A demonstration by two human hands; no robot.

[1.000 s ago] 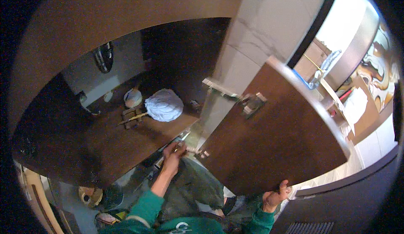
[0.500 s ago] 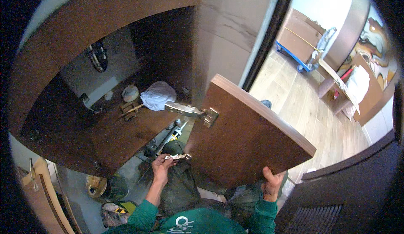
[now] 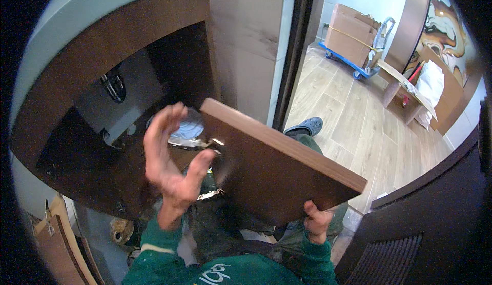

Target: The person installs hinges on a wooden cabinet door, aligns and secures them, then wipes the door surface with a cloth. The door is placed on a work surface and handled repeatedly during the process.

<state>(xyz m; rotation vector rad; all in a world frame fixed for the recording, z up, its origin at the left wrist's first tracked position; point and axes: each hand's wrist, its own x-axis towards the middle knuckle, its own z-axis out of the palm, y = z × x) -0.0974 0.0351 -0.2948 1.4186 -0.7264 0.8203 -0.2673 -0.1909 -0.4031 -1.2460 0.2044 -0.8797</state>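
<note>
A dark brown wooden door panel [image 3: 277,172] with a lighter edge is tilted across my lap, with a metal hinge [image 3: 214,144] on its upper part and another [image 3: 207,195] lower down. My left hand [image 3: 174,154] is raised at the panel's left end, open with fingers curved apart, its thumb over the upper hinge; whether it touches cannot be made out. My right hand [image 3: 318,218] grips the panel's lower right edge. Behind my left hand, inside the dark curved cabinet [image 3: 82,141], a pale blue cloth [image 3: 190,129] is partly hidden.
Right of the tiled column [image 3: 243,39] are a wooden-look floor [image 3: 343,131], a blue trolley with cardboard [image 3: 348,39] and leaning boards [image 3: 441,95]. A dark vented door [image 3: 430,213] is at lower right, more boards [image 3: 59,233] at lower left. My shoe [image 3: 307,126] shows beside the panel.
My left hand has let go of the lower hinge and risen to the upper one, fingers opening. The panel has shifted left in the view and tilted; the view takes in more floor.
</note>
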